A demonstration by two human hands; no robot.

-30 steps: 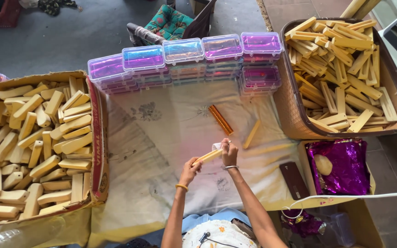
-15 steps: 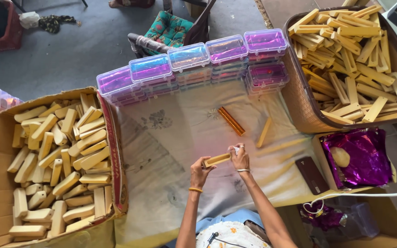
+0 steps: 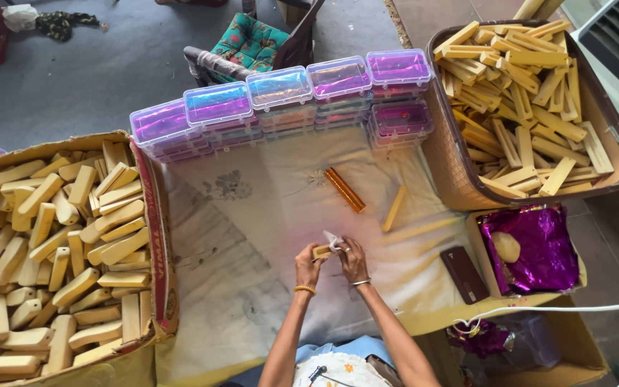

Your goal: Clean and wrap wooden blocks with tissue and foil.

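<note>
Grey floor shows at the top of the head view, and a pale cloth (image 3: 252, 236) with faint printed flowers is spread over the work surface below it. At the cloth's middle the left hand (image 3: 309, 264) and right hand (image 3: 353, 259) meet, fingers curled together round a small wooden block (image 3: 321, 251) with a scrap of white material (image 3: 332, 239) at its top (whether tissue or wrapping cannot be told). Both wrists wear bangles.

Just beyond the hands lie an orange-gold wrapped stick (image 3: 344, 190) and a bare wooden stick (image 3: 395, 208), apart from each other. A row of clear plastic boxes (image 3: 281, 89) with purple sheen stands along the cloth's far edge. On the left, a cardboard carton (image 3: 153, 215) is full of rounded wooden pieces; on the right, a brown basket (image 3: 445, 172) holds a heap of wooden sticks. Nearer, a box holds purple foil (image 3: 539, 247), with a dark flat case (image 3: 465, 274) beside it.
</note>
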